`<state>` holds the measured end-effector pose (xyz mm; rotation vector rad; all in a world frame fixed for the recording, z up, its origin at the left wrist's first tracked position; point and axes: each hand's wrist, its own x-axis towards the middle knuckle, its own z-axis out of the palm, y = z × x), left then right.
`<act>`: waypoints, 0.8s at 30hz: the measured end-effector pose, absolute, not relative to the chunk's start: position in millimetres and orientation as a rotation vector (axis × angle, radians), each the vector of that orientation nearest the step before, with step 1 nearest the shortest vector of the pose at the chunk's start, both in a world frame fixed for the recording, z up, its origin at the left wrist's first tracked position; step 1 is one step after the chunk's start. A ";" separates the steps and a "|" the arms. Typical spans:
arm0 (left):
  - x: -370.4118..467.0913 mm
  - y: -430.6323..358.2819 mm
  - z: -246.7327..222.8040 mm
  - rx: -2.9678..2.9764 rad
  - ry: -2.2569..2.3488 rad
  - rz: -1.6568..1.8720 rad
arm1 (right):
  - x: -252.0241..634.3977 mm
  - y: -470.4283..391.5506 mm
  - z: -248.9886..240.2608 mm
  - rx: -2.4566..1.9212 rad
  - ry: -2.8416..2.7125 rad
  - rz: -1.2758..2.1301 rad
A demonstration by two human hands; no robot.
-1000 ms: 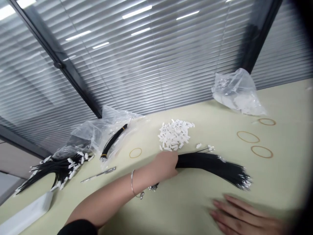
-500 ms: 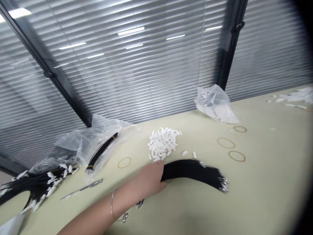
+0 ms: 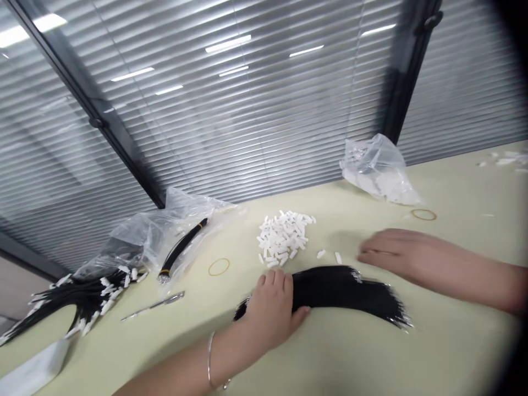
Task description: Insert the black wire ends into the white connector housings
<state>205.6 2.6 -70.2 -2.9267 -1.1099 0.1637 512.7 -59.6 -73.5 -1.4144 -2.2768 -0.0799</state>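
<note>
Left hand (image 3: 270, 309) grips the black wires (image 3: 344, 289); right hand (image 3: 390, 251) is near them, its grip too hidden to tell.

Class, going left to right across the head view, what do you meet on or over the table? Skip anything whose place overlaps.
White-tipped wires, tied bundle, rubber band, left hand, bag, far-right white pieces.

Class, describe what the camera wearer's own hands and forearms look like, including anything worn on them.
Both are bare, without gloves. The left hand has a thin silver-coloured bracelet at its wrist, with a small shiny charm. The right hand shows no jewellery. No sleeve shows on either forearm.
</note>
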 end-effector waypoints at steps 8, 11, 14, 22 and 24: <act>231.3 -6.0 -73.1 -2.903 -1.232 0.231 | 514.0 2.9 -83.5 -1.201 -2.461 0.243; 241.9 -1.7 -72.9 -2.939 -1.198 0.224 | 510.3 -11.8 -80.4 -1.330 -2.248 0.286; 242.7 3.7 -67.7 -2.964 -1.159 0.166 | 487.9 -27.7 -65.3 -1.400 -2.067 0.409; 179.5 -3.7 -26.0 -3.534 -1.054 -0.642 | 398.1 -45.0 -74.0 -1.123 -1.228 1.483; 168.7 -3.0 -32.9 -3.660 -1.130 -0.916 | 381.1 -45.2 -82.8 -1.040 -1.070 1.663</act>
